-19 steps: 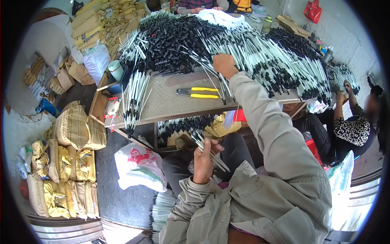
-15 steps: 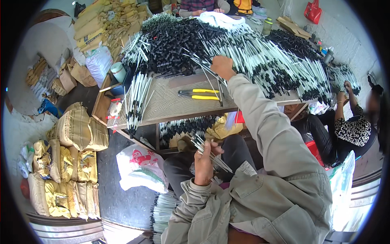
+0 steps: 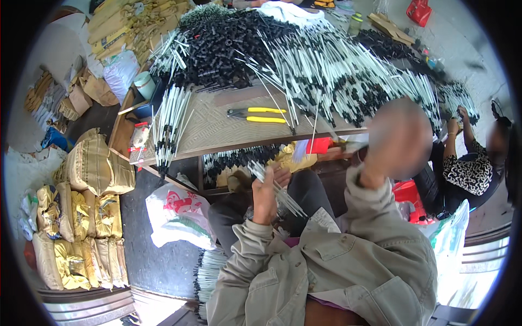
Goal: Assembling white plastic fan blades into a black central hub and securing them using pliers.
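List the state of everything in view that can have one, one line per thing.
Left hand: closed around a bundle of thin rods
Bundle of thin rods: held, ends slightly spread
Right hand: blurred, grip cannot be told
Pliers: lying on the table, yellow handles apart
Black-and-white rods: heaped on the table
Green-lidded bottle: upright, lid on
Red bag: hanging

Left of your left fingers point(image 3: 280, 176) sit a red-printed white plastic bag point(image 3: 176, 224) and, farther, stacked tan-and-yellow bulging sacks point(image 3: 80, 217); far ahead, rightward, a red handbag point(image 3: 418, 14).
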Demonstrator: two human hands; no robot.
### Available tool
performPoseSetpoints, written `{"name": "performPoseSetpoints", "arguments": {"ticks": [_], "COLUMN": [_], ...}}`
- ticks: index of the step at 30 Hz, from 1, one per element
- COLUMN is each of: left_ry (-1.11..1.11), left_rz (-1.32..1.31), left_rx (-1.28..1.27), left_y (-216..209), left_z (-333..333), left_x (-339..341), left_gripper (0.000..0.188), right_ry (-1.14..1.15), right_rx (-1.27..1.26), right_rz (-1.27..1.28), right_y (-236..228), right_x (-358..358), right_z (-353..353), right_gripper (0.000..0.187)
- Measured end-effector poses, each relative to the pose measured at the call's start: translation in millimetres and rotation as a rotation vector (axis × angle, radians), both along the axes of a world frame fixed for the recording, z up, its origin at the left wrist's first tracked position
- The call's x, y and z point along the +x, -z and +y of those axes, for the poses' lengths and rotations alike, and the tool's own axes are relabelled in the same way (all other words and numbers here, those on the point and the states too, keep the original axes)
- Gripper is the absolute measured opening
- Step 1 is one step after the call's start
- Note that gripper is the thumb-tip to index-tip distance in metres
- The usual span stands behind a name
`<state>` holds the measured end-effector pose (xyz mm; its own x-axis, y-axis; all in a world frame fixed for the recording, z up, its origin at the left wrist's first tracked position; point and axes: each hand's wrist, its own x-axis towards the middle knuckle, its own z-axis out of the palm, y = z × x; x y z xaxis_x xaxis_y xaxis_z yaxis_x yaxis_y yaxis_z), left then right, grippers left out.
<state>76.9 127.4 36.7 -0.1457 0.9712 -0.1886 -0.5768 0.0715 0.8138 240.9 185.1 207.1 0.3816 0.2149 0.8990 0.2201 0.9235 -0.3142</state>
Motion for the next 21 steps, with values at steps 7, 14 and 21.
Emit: {"name": "performPoseSetpoints", "arguments": {"ticks": [7,14,21], "left_ry": [0.103,-0.216,-0.576], "left_rz": [-0.124,0.240,-0.013], "left_rx": [0.082,0.180,0.164], "left_y": [-41.6,-63.9,-56.3], "left_z": [35.4,21.2,0.8], "left_x": [24.6,15.8,-30.8], "left_gripper": [0.045,0.033,0.015], "right_ry": [-0.291,-0.967,-1.062], "right_rx": [-0.280,-1.169,-0.994], "right_rz": [-0.133,-0.324,-0.762], "right_y": [55.3,105.9,86.5], "right_x": [16.9,-3.7,-59.8], "right_z": [-73.8,-26.9,-3.6], "right_gripper": [0.027,0.015,0.013]}}
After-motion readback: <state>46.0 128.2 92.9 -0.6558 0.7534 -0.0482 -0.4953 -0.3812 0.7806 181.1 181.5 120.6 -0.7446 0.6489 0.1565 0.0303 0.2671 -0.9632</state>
